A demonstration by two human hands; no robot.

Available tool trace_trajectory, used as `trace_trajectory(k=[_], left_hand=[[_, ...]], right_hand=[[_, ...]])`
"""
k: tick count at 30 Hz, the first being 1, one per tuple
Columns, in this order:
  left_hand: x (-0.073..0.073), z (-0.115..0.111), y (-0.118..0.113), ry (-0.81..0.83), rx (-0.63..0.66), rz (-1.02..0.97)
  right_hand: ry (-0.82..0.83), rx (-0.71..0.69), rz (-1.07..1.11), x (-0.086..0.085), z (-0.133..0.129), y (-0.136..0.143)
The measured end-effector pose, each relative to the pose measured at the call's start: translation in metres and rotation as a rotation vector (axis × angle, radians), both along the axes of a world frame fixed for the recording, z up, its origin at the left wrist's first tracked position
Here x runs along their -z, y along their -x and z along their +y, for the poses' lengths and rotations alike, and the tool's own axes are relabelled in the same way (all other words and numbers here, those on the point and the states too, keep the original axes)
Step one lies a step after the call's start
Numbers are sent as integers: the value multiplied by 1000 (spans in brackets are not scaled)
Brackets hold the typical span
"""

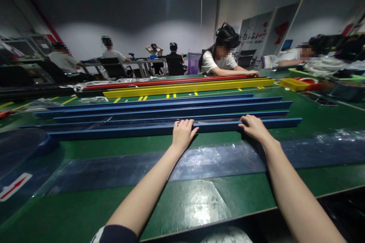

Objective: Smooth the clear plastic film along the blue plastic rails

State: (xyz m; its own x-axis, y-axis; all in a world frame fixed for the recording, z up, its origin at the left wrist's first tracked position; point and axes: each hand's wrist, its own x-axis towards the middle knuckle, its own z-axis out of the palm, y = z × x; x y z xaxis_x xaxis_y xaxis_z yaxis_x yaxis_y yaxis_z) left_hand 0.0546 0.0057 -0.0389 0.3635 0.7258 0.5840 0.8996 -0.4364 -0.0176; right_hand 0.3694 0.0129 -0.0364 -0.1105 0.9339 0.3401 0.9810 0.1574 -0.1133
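Several long blue plastic channels lie roughly parallel across the green table. Over the front wall of the nearest blue channel (148,131) my left hand (182,134) hooks its fingers, the thumb pointing right along the near face. Farther right, my right hand (255,128) grips the same channel's wall with bent fingers; its thumb is mostly hidden. Behind it, another blue channel (199,109) lies alongside. A long clear plastic strip (216,161) stretches flat beneath my forearms.
A roll of clear plastic (19,152) with a red-arrow label stands at left. Yellow (194,86) and red channels (159,81) lie farther back, where a co-worker (221,59) leans on the table (114,205). A yellow tray (293,84) sits at right.
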Motion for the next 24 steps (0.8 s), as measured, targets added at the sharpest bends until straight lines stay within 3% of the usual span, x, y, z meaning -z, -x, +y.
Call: trace_trajectory(k=[6,15,24], left_hand=[[1,1,0,6,0,-3],[4,4,0,18,-10,-16],[2,4,-1,15,-21,-34]], right_hand=[[-48,-24,-17,-5,-7,17],[-118,-294,156,-1,-6,68],[-134,-275,141,6,-2,74]])
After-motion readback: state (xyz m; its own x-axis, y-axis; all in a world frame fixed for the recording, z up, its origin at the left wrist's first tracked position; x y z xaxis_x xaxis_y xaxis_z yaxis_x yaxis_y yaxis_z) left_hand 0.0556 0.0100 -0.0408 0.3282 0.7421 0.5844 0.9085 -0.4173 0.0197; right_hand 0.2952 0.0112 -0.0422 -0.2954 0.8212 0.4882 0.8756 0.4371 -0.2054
